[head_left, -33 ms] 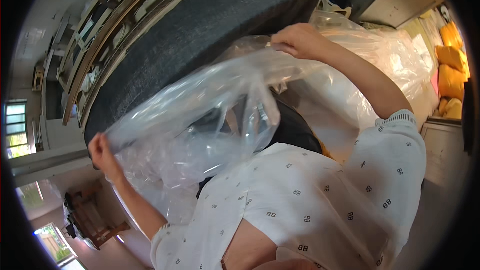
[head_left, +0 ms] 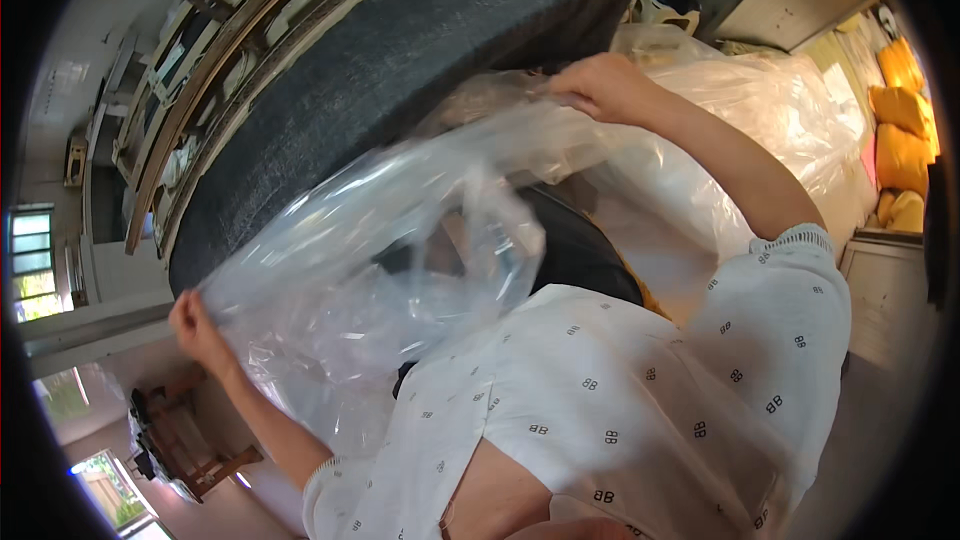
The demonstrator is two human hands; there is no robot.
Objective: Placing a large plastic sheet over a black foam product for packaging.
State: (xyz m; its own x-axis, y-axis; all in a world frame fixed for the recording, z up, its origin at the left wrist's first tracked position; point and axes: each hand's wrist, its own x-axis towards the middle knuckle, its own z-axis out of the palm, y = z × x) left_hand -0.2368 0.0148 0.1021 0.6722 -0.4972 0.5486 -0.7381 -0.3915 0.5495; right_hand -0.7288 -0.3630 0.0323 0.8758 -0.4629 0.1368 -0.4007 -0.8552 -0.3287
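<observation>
A large clear plastic sheet [head_left: 390, 200] is stretched between my two hands, its upper edge running slantwise along the near side of a dark grey padded surface [head_left: 400, 50]. My left hand [head_left: 200, 325] is closed on one end of that edge, by the surface's near-left corner. Farther right and higher, my right hand [head_left: 605, 88] pinches the edge, fingers pressed together. Loose folds of the sheet hang over my lap, and dark cloth shows through them. More crumpled plastic spreads to the right behind my right forearm.
Long wooden strips and frame parts [head_left: 190, 90] run along the far left side of the padded surface. Yellow-orange bundles [head_left: 900, 120] are stacked at the far right above a pale cabinet [head_left: 880, 285]. A wooden rack [head_left: 185, 420] stands at the lower left.
My left hand has moved slightly down and to the left, while my right hand has shifted a little to the right. The sheet's folds have changed shape between them.
</observation>
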